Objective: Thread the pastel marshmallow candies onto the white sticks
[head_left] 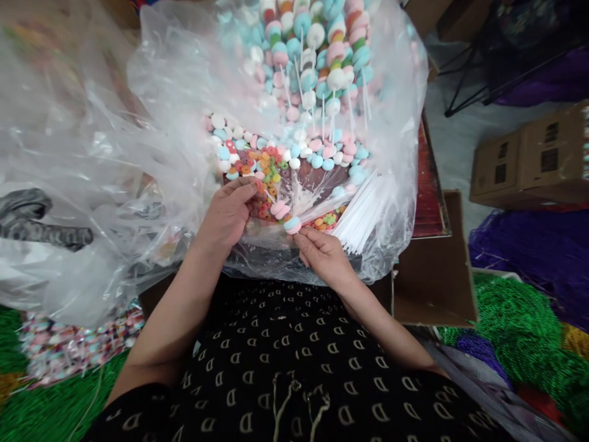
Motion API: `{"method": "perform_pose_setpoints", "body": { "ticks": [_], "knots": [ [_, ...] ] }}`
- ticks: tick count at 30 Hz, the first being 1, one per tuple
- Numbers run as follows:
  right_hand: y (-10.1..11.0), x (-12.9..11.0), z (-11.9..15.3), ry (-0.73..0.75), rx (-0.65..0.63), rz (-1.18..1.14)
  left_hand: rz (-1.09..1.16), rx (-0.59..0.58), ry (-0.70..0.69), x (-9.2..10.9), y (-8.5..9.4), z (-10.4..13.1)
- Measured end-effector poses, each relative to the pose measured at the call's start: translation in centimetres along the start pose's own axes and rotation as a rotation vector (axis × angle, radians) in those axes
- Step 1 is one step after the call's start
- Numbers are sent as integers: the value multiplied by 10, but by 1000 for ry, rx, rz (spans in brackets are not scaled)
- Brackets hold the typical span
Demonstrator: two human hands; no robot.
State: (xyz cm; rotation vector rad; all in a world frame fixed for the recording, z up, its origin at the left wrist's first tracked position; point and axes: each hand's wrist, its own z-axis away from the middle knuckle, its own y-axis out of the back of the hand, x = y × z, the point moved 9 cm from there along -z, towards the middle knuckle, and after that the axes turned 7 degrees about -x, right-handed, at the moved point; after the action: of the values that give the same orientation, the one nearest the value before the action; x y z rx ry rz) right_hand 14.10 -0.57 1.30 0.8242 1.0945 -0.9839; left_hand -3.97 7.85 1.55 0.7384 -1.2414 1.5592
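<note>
Head view, my only feed. I read the skewer (270, 196) as lying between the two hands, long axis slanting from far left to near right. Left hand (234, 205) at its far end, fingertips pinched on a small red ring (258, 185); right hand (322, 248) pinched narrow at the near end, touching the striped candy (292, 225). Pink candy (280, 210) sits between, closer to the right hand. Whether the ring is on the tip: cannot tell.

Around: loose rings (264, 164) just beyond the left hand; loose candies (317, 153) farther off; filled skewers (335, 52) beyond those. White sticks (361, 212) lie beside the right hand. Crumpled plastic (161, 116) could, I judge, snag the left wrist.
</note>
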Motion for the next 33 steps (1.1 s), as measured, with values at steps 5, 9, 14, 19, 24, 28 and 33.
{"method": "perform_pose_setpoints", "body": {
  "ticks": [5,9,14,19,24,28,33],
  "knots": [
    [2,-2,1,26,12,44,59,-4,-18,1,-6,2],
    [5,-9,4,58,2,85,56,-38,-8,-1,-9,2],
    [8,-11,5,57,1,110,72,-57,-13,-1,-8,3],
    [4,-5,3,-8,4,-12,185,-117,-30,-1,-14,2],
    [1,-5,3,-37,-14,-114,242,-97,-55,-5,-11,0],
    [2,-6,5,-35,-12,-119,171,-46,-53,-7,-5,1],
    [1,-10,4,-15,-11,-122,112,-65,-64,-5,-7,2]
  ]
}}
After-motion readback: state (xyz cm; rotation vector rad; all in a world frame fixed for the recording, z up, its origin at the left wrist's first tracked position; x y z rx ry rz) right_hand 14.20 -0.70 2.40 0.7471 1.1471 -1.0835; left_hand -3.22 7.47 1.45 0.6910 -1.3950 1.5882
